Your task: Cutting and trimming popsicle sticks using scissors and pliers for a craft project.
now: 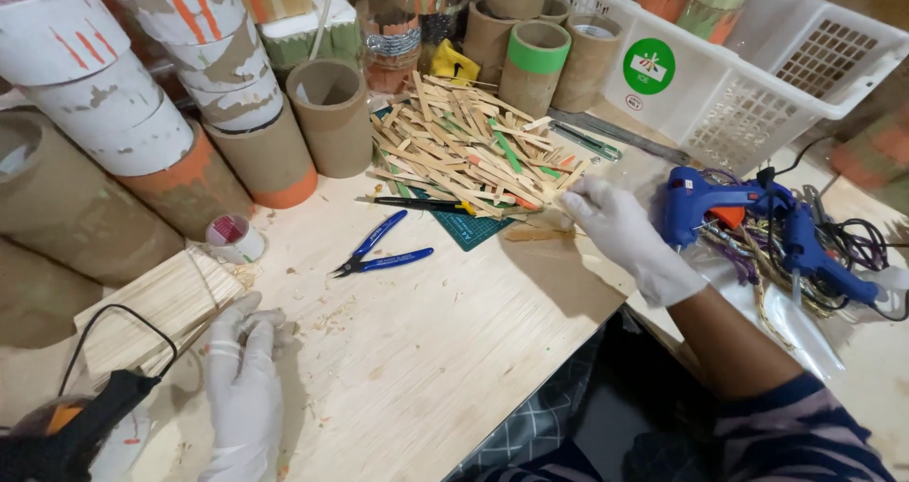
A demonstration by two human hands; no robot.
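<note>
Nearest to us, at the lower left of the wooden table point(445, 349), our gloved left hand point(241, 378) lies flat with fingers loosely spread, its grip open and holding nothing; the fingertips touch the corner of a block of stacked wooden sticks point(156, 316). Just left of that hand a black glue gun point(80, 425) with its cord rests at the table's edge. Farther in, blue-handled flush cutters point(379, 252) lie open on the bare wood, near a small roll of tape point(235, 239). Our gloved right hand point(620, 231) reaches to the near edge of the pile of craft sticks point(473, 151), fingers curled down onto it; we cannot tell whether its grip has closed on a stick. The pile sits on a green cutting mat point(466, 228), with a black-handled tool point(412, 202) beside it. Right of that hand, two blue glue guns point(757, 217) lie among tangled cords. Beyond stand cardboard tubes point(331, 113) and a white plastic basket point(757, 84).
</note>
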